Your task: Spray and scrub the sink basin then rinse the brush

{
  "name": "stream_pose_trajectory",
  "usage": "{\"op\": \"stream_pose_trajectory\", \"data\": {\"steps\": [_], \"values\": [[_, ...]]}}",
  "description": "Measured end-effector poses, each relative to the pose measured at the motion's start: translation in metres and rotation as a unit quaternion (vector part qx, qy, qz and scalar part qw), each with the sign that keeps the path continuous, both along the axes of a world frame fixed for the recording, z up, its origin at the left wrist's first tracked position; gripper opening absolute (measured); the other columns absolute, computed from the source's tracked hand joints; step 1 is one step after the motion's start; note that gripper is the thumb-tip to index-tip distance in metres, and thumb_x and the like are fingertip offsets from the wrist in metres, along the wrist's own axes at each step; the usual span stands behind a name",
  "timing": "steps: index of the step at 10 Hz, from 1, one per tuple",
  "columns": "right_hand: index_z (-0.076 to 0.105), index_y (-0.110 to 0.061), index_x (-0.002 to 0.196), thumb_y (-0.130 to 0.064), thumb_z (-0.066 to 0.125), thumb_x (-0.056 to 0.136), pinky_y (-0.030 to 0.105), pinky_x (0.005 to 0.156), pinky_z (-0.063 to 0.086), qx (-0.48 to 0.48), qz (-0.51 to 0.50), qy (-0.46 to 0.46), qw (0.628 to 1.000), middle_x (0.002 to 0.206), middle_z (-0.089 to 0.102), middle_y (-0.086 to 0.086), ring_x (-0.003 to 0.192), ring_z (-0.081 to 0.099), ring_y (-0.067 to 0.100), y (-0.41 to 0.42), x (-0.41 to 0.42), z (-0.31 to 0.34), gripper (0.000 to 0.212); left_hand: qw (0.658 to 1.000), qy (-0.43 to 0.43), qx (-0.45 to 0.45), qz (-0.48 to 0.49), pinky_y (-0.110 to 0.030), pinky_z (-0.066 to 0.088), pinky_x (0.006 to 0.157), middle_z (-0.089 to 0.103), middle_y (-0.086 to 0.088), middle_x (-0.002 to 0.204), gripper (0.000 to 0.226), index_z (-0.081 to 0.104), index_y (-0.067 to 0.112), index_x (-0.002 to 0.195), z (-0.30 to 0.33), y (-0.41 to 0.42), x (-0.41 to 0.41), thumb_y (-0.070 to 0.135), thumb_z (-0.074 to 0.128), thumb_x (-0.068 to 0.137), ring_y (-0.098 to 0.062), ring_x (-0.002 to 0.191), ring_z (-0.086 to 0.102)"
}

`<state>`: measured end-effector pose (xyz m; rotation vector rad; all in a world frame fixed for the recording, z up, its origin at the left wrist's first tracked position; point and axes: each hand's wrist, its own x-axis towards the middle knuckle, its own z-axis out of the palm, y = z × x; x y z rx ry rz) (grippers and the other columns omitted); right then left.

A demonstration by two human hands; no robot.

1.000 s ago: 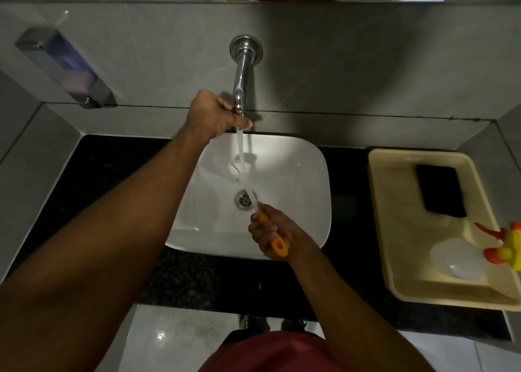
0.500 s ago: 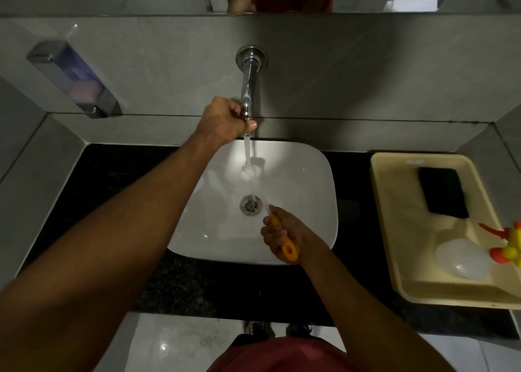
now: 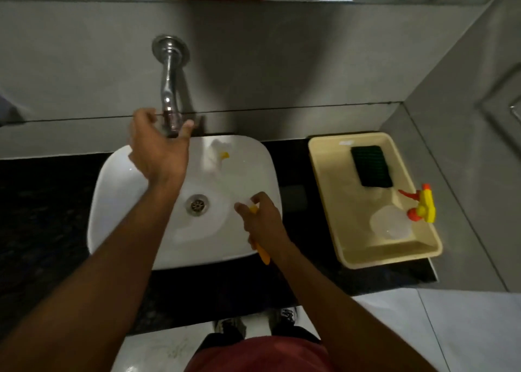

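1. Seen from above, a white sink (image 3: 242,157) sits on a dark surface (image 3: 42,202), with a chrome tap (image 3: 168,90) coming out of the grey wall over its far rim.
2. The left hand (image 3: 159,149) is spread open just below the tap's tip, fingers apart, gripping nothing. No water stream shows.
3. The right hand (image 3: 263,222) is closed around the orange handle of the brush (image 3: 263,254), above the near right rim of the sink. The brush head points into the basin; it is blurred, so I cannot tell whether it touches the porcelain.
4. To the right, a cream tray (image 3: 332,191) holds a dark scouring pad (image 3: 370,166) and a clear spray bottle (image 3: 392,223) with a yellow and orange trigger.
5. Judgement: the rinse looks nearly finished. To end it well, keep the brush low inside the basin, shake the drips off there, check that the tap is fully off, then carry the brush across to the tray without trailing water over the surface.
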<state>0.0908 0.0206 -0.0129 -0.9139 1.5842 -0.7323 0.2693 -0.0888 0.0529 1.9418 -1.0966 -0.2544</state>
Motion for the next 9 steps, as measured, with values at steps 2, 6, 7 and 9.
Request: {"op": "stream_pose_trajectory", "data": {"steps": [2, 6, 7, 9], "values": [[0.060, -0.026, 0.081, -0.047, 0.063, 0.089, 0.031, 0.031, 0.048, -0.157, -0.082, 0.062, 0.982, 0.064, 0.064, 0.009, 0.036, 0.057, 0.024, 0.014, -0.123, 0.004, 0.023, 0.987, -0.081, -0.057, -0.130, -0.047, 0.039, 0.087, 0.061, -0.015, 0.115, 0.034, 0.058, 0.009, 0.113, -0.067, 0.088, -0.146, 0.022, 0.066, 0.083, -0.038, 0.108, 0.055], [0.062, -0.015, 0.077, -0.031, 0.047, 0.099, 0.030, 0.056, 0.046, -0.067, -0.108, 0.278, 0.952, 0.072, 0.064, 0.002, 0.065, 0.061, 0.020, -0.006, -0.276, -0.129, 0.031, 0.892, -0.081, 0.284, -0.341, -0.043, 0.018, 0.121, 0.003, -0.003, 0.168, 0.072, 0.000, 0.018, 0.158, -0.197, 0.125, -0.343, 0.044, 0.036, 0.101, -0.021, 0.153, 0.006], [0.059, -0.015, 0.075, -0.028, 0.047, 0.098, 0.031, 0.057, 0.042, -0.090, -0.094, 0.304, 0.944, 0.076, 0.059, 0.002, 0.066, 0.056, 0.019, -0.006, -0.270, -0.136, 0.029, 0.884, -0.116, 0.294, -0.345, -0.044, 0.017, 0.122, -0.009, -0.001, 0.168, 0.082, -0.010, 0.019, 0.158, -0.204, 0.127, -0.350, 0.053, 0.036, 0.100, -0.018, 0.154, -0.004], [0.058, -0.011, 0.119, -0.032, 0.056, 0.095, 0.047, 0.092, 0.045, -0.039, -0.072, 0.317, 0.945, 0.122, 0.054, 0.017, 0.106, 0.055, 0.035, -0.004, -0.258, -0.134, 0.032, 0.896, -0.202, 0.248, -0.308, -0.031, 0.006, 0.120, 0.004, -0.001, 0.167, 0.091, -0.040, 0.034, 0.140, -0.161, 0.123, -0.356, 0.042, 0.042, 0.102, -0.023, 0.154, 0.005]]}}
